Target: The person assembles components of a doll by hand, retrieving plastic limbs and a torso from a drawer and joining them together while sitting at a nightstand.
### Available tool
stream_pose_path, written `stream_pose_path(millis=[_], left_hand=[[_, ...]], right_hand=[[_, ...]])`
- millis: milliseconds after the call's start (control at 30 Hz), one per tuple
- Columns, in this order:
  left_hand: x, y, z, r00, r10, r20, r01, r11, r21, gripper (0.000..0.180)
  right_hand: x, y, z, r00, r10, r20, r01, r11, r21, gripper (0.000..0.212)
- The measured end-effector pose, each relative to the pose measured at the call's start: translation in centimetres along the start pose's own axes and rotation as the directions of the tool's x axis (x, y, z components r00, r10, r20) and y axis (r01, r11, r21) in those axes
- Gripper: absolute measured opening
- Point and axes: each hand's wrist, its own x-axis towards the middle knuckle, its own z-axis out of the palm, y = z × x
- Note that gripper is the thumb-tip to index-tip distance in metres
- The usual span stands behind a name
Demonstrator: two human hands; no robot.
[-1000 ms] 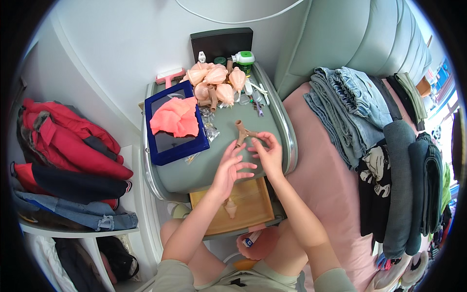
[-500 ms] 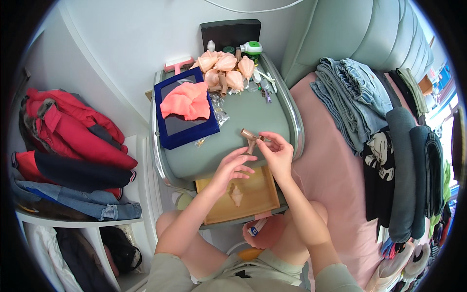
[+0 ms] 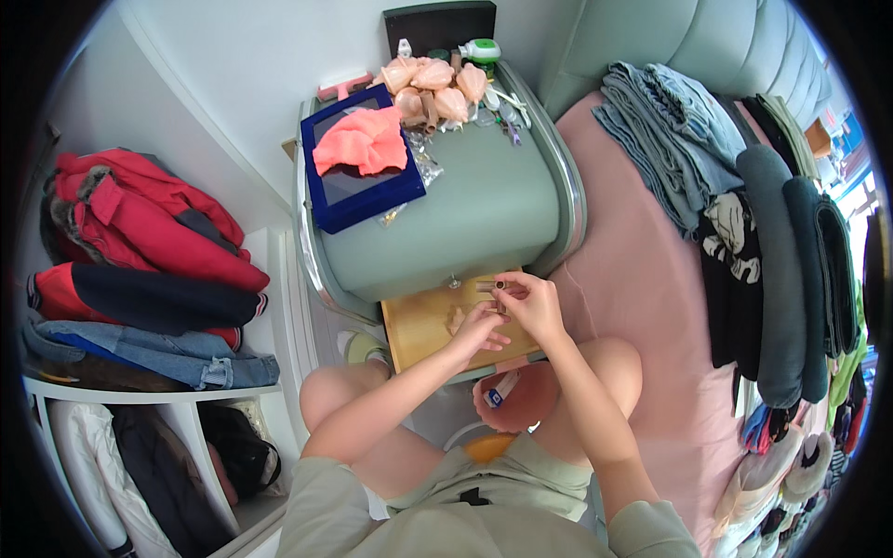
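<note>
Over the wooden drawer, my right hand (image 3: 530, 305) pinches a small brown tube piece (image 3: 486, 286) with short branches. Just below and to its left, my left hand (image 3: 481, 333) has its thumb and fingertips at the lower stem of the same piece; its other fingers are spread. A pale peach shell-shaped piece (image 3: 457, 319) lies in the open drawer (image 3: 409, 321), partly covered by my left hand. On the grey-green bedside cabinet (image 3: 446, 200) sits a pile of peach ridged pieces (image 3: 433, 74) with brown tubes among them.
A blue-framed tray (image 3: 367, 219) bearing a coral cloth (image 3: 361, 141) lies on the cabinet. Between my knees is a pink bin (image 3: 521, 409). Folded jeans (image 3: 642, 139) rest on the pink bed (image 3: 614, 279) at right. Left stands a shelf of clothes (image 3: 158, 223).
Both hands have moved down toward me with the brown tube piece, from the cabinet front to over the drawer. My left hand has closed in on the piece. The view has tilted.
</note>
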Motion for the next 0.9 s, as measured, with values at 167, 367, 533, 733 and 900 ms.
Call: stream_pose_path(millis=[167, 367, 533, 733, 900], left_hand=[[2.8, -3.5, 0.1, 0.988, -0.149, 0.025, 0.150, 0.989, -0.013, 0.046], [7.6, -10.7, -3.1, 0.992, 0.023, -0.126, 0.050, 0.836, 0.547, 0.042], [7.7, -11.6, -2.0, 0.990, 0.131, -0.051, -0.023, 0.512, 0.858, 0.032], [8.5, -14.1, -1.8, 0.993, 0.114, 0.013, -0.057, 0.394, 0.917, 0.030], [9.7, -15.6, -0.9, 0.999, 0.030, 0.028, -0.037, 0.360, 0.932, 0.034]], right_hand=[[-1.7, 5.7, 2.0, 0.999, 0.022, -0.044, -0.025, 0.996, -0.082, 0.019], [-2.5, 8.7, 3.9, 0.998, 0.069, -0.007, -0.068, 0.965, -0.253, 0.016], [-2.5, 12.7, 2.7, 0.977, 0.206, 0.046, -0.144, 0.810, -0.568, 0.015], [-2.8, 14.4, 3.6, 0.931, 0.360, 0.054, -0.184, 0.595, -0.782, 0.015], [-3.2, 16.2, 4.2, 0.896, 0.439, 0.072, -0.163, 0.474, -0.866, 0.013]])
